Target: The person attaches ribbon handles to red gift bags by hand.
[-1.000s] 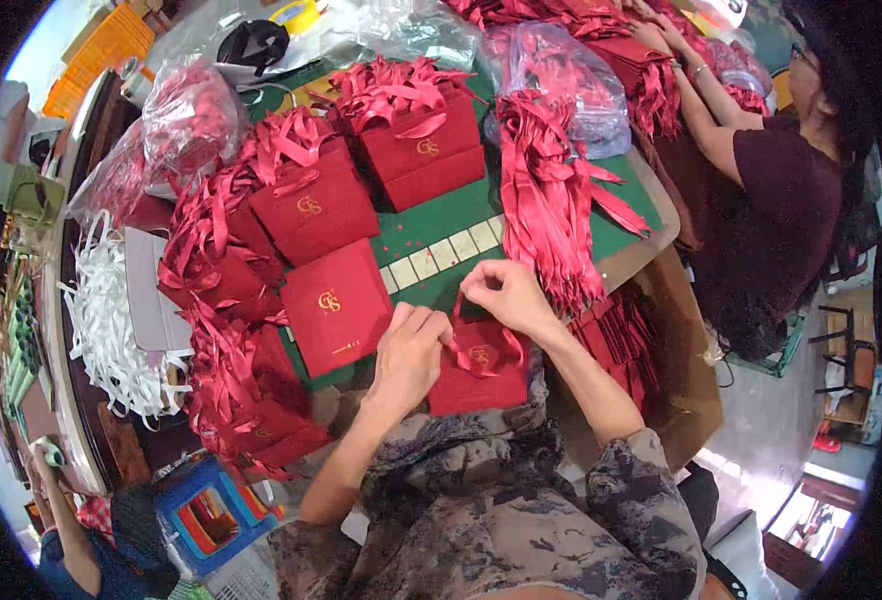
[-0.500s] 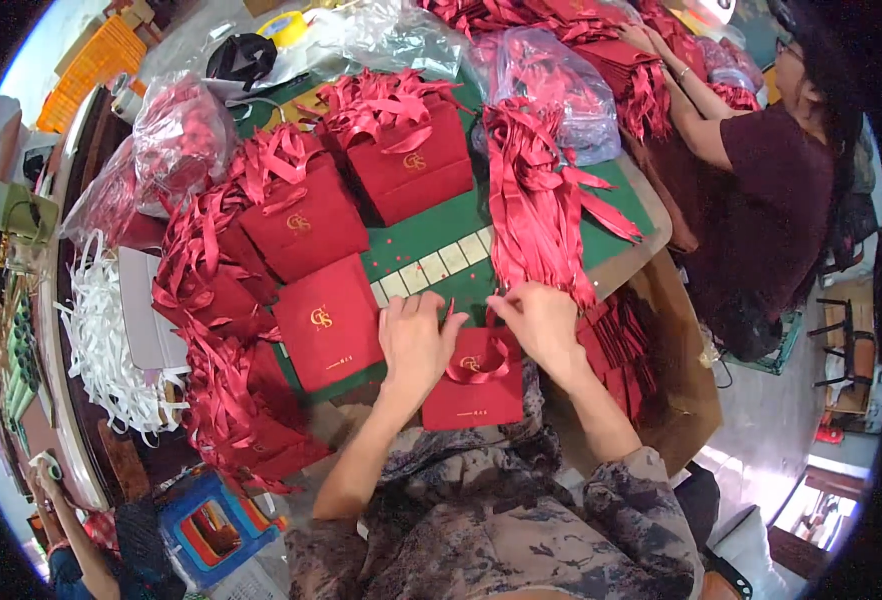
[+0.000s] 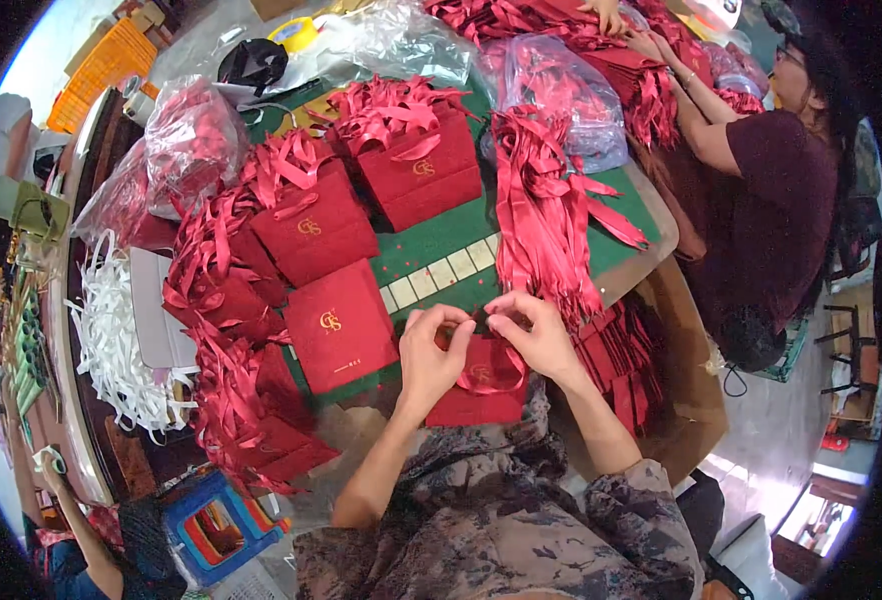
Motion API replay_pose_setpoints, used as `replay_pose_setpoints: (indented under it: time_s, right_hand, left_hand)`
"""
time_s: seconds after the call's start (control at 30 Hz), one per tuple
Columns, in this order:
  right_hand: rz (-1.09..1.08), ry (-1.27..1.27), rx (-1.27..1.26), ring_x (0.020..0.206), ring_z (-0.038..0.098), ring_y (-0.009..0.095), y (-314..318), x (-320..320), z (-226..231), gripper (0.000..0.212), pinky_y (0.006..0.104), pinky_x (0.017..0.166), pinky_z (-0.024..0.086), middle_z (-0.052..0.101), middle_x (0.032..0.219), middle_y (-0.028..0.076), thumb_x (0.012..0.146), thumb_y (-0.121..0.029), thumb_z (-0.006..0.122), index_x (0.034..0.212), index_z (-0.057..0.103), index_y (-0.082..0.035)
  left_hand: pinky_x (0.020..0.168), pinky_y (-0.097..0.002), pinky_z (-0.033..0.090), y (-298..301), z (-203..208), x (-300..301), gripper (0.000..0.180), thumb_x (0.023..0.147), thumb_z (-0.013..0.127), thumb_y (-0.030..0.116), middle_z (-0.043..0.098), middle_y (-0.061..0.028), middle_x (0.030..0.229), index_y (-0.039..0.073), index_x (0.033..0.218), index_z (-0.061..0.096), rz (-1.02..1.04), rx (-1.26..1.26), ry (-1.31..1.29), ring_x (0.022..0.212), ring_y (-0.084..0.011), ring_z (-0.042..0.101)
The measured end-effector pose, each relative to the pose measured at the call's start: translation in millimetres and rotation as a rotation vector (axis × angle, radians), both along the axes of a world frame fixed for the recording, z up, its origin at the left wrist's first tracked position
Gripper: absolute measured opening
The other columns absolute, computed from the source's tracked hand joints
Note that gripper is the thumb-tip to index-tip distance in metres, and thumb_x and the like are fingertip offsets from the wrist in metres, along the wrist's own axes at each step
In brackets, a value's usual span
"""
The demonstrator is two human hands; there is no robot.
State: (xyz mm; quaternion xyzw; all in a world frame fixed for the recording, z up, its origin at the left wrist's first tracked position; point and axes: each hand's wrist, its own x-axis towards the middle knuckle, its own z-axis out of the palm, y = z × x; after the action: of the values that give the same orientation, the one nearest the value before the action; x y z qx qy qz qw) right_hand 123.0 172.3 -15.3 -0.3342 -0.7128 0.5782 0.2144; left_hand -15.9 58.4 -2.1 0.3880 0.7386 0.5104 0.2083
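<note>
A small red paper gift bag [image 3: 476, 408] with gold print stands against my lap at the table's near edge. A loop of red ribbon [image 3: 502, 387] hangs across its front. Just above the bag's top edge, the fingertips of my left hand [image 3: 433, 358] are pinched together. My right hand [image 3: 539, 345] pinches close beside it, the tips almost meeting. Whatever small thing is between the fingers is too small and too covered to make out. Left of my left hand, a flat red bag [image 3: 346, 340] lies on the green tabletop [image 3: 431, 243].
Finished-looking red bags [image 3: 416, 185] with ribbon handles crowd the table's left and back. A bundle of red ribbons [image 3: 536, 225] lies beyond my right hand. Folded red bags [image 3: 621, 360] fill a cardboard box [image 3: 696, 400] at right. A co-worker [image 3: 761, 190] handles red bags at far right.
My left hand has moved right and my fingertips have closed into a pinch. My right hand has shifted slightly, so both hands' fingertips now nearly meet above the bag. Another hand appears at the far top.
</note>
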Motion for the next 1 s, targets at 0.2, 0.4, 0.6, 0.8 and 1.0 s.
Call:
replay_pose_setpoints:
  time_s: [0.2,0.4,0.6,0.8,1.0]
  right_hand:
    - [0.106,0.051,-0.084,0.083,0.064,0.007,-1.4,-1.4,5.0,0.016,0.0246,0.074,0.05,0.072,0.092,0.003,0.095,-0.012,0.066,0.107,0.07,-0.002]
    - [0.102,0.003,-0.122,0.079,0.061,0.004,-2.7,0.6,14.8,0.013,0.0229,0.071,0.049,0.07,0.089,0.0,0.095,-0.013,0.067,0.104,0.07,-0.003]
    - [0.086,0.084,-0.226,0.077,0.059,0.003,-0.5,5.2,-1.2,0.014,0.0232,0.07,0.049,0.068,0.087,-0.002,0.095,-0.014,0.069,0.103,0.068,-0.002]
    - [0.09,0.101,-0.268,0.076,0.058,0.003,0.2,-1.8,0.4,0.013,0.0229,0.07,0.048,0.067,0.085,-0.004,0.095,-0.014,0.069,0.1,0.069,-0.002]
    - [0.132,0.107,-0.282,0.079,0.057,0.003,12.4,0.7,1.0,0.008,0.0218,0.07,0.046,0.065,0.088,-0.003,0.097,-0.009,0.065,0.101,0.067,-0.002]
  left_hand:
    - [0.072,-0.0276,0.052,-2.3,-16.3,-5.2,0.008,0.086,0.073,0.006,0.07,-0.0051,0.082,0.001,0.092,0.07,-0.126,0.002,-0.111,0.077,-0.0117,0.065]
    - [0.071,-0.0246,0.051,-3.4,-23.2,-5.3,0.008,0.089,0.071,0.006,0.07,-0.0018,0.083,-0.001,0.092,0.07,-0.165,0.026,-0.216,0.076,-0.007,0.063]
    - [0.068,-0.023,0.05,-1.1,-17.9,-2.5,0.007,0.09,0.07,0.006,0.069,0.0002,0.082,-0.001,0.092,0.07,-0.175,0.018,-0.326,0.075,-0.005,0.061]
    - [0.065,-0.022,0.048,1.8,-20.0,-5.0,0.008,0.09,0.07,0.007,0.068,0.0008,0.08,-0.001,0.092,0.07,-0.177,-0.01,-0.41,0.072,-0.0045,0.06]
    - [0.08,-0.031,0.053,-1.5,-19.1,-12.4,0.029,0.087,0.076,0.014,0.071,-0.0092,0.099,-0.001,0.109,0.065,-0.22,0.007,-0.278,0.09,-0.0137,0.066]
